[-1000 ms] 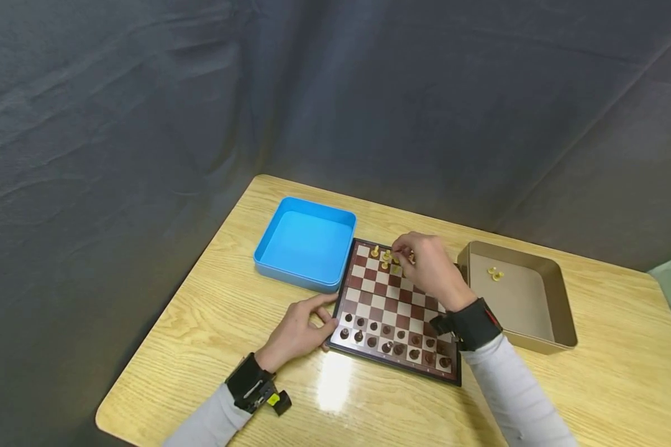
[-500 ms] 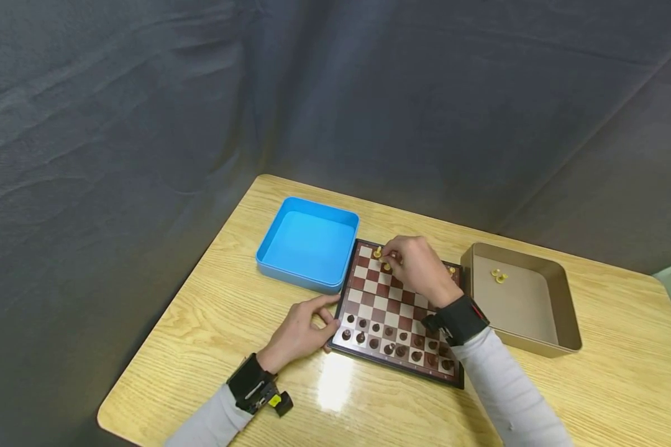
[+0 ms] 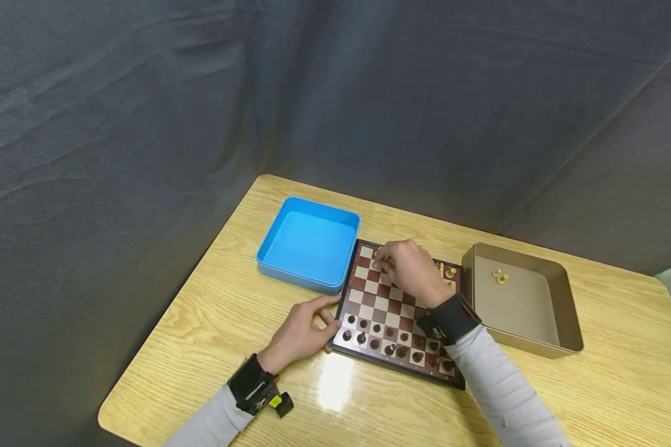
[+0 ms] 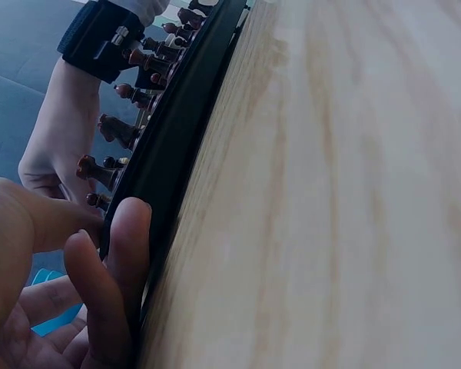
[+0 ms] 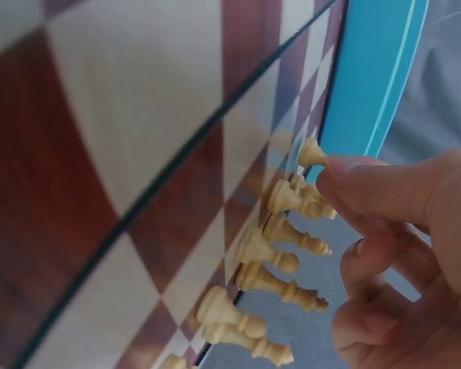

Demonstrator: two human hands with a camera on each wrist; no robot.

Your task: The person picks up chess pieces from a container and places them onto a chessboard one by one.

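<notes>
A checkered chessboard [image 3: 376, 303] lies on the table, its near rows holding dark chess pieces [image 3: 389, 349]. My left hand [image 3: 299, 329] grips the board's near left corner; in the left wrist view, fingertips [image 4: 129, 227] press against its black edge. Over the far left of the board, my right hand [image 3: 408, 267] pinches a pale chess piece [image 5: 311, 154], likely a pawn, by its top between thumb and fingers. The right wrist view shows its base at the board surface. Several pale pieces [image 5: 280, 286] stand beside it; in the head view this hand hides most of them.
A blue box [image 3: 309, 248] stands at the board's far left corner, close to its edge. To the right, a beige box [image 3: 517, 304] holds a few pale chess pieces [image 3: 500, 277]. A dark curtain [image 3: 335, 112] hangs behind the table.
My right hand has moved left along the far rows, baring pale pieces at the board's far right. The left hand keeps its place on the board's corner.
</notes>
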